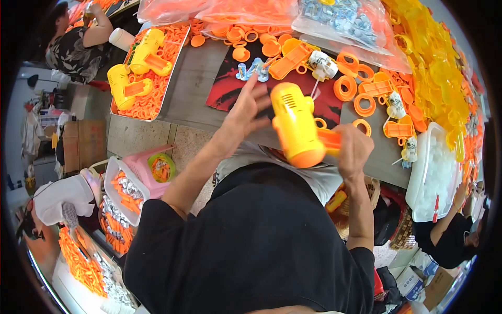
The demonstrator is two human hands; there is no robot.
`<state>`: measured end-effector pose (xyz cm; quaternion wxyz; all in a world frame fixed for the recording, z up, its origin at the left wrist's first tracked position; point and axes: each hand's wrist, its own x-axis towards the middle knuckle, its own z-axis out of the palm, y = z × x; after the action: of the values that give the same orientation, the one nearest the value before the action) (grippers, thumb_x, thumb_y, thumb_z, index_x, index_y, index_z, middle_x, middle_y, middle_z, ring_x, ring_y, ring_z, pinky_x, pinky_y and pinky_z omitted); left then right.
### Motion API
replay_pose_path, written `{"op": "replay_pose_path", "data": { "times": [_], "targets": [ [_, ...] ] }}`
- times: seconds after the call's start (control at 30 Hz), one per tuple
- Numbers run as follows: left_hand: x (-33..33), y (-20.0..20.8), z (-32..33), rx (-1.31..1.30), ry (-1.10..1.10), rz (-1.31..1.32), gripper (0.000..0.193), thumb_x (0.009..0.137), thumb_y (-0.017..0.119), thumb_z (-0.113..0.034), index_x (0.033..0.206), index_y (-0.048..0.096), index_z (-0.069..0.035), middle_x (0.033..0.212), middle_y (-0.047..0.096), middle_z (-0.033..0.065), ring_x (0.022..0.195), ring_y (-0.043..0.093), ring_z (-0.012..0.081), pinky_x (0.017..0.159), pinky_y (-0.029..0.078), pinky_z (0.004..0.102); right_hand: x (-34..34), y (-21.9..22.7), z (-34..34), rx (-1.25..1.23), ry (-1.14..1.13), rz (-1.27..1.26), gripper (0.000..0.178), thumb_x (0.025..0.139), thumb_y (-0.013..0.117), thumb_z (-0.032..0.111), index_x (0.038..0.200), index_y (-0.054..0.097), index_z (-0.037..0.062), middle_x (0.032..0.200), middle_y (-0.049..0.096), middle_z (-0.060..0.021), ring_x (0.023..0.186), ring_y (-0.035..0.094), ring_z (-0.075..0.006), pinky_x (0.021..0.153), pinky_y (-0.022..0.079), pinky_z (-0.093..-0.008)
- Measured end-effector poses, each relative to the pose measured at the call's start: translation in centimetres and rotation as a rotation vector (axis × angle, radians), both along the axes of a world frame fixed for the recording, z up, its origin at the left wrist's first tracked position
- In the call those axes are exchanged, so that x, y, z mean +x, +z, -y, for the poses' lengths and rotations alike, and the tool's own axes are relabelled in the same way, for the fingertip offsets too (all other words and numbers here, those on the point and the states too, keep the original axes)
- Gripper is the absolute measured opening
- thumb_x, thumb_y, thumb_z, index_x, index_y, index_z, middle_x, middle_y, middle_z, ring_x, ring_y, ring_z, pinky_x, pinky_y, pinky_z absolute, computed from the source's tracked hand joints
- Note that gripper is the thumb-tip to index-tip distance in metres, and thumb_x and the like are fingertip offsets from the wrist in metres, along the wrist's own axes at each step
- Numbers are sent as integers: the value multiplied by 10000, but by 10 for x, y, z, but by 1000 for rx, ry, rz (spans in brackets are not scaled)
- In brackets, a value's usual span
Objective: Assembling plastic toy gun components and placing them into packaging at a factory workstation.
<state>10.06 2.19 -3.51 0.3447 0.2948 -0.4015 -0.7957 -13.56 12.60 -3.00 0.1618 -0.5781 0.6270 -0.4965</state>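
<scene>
My right hand is closed round the orange handle of a yellow toy gun with a fat, vented body. The gun hangs tilted over the table's near edge, slightly blurred. My left hand is apart from it, fingers spread and holding nothing. Just beyond its fingertips lie small light-blue printed pieces on a red and black mat. Beyond the gun sits an orange handle assembly with a white motor part wired to it. Orange rings lie to its right.
A tray at left holds orange parts and two yellow toy guns. Plastic bags line the back. Yellow shells heap up at right, beside a white tub. Other people work nearby.
</scene>
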Motion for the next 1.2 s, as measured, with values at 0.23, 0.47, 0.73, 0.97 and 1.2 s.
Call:
{"op": "replay_pose_path", "data": {
  "times": [0.23, 0.47, 0.73, 0.97, 1.2],
  "targets": [
    [53, -17, 20, 142, 450, -110, 410, 918, 675, -232, 1251, 537, -36, 1122, 662, 134, 974, 670, 228, 877, 572, 403, 56, -12, 118, 76, 517, 99, 116, 902, 616, 127, 923, 664, 24, 784, 625, -111, 710, 612, -311, 653, 487, -361],
    [97, -19, 10, 86, 640, -182, 455, 938, 642, -239, 1307, 499, -15, 1172, 639, 147, 998, 660, 245, 893, 561, 403, 63, -57, 271, -255, 250, -818, 131, 877, 629, 125, 986, 686, 81, 1017, 619, -83, 1036, 580, -270, 884, 436, -413],
    [91, -14, 29, -65, 588, -164, 454, 919, 674, -136, 1314, 489, -7, 1134, 651, 143, 964, 682, 217, 846, 578, 372, 59, -35, 237, -154, 443, -486, 142, 842, 704, 83, 953, 628, 38, 1003, 649, -59, 963, 617, -257, 834, 462, -372],
    [29, 13, 52, -294, 362, 45, 554, 802, 796, -33, 1272, 504, -11, 1125, 660, 103, 937, 687, 158, 824, 580, 304, 45, 17, 134, 196, 290, 10, 340, 840, 748, 67, 1122, 564, 21, 1019, 674, -39, 796, 611, -124, 737, 489, -293],
    [0, 27, 48, -502, 148, 212, 523, 794, 820, -60, 1230, 540, 8, 1086, 685, 88, 961, 682, 145, 838, 567, 285, 17, 32, 84, -126, 187, -558, 378, 831, 689, 19, 1175, 530, 30, 1112, 605, -129, 917, 602, -316, 807, 496, -402]
  ]
}}
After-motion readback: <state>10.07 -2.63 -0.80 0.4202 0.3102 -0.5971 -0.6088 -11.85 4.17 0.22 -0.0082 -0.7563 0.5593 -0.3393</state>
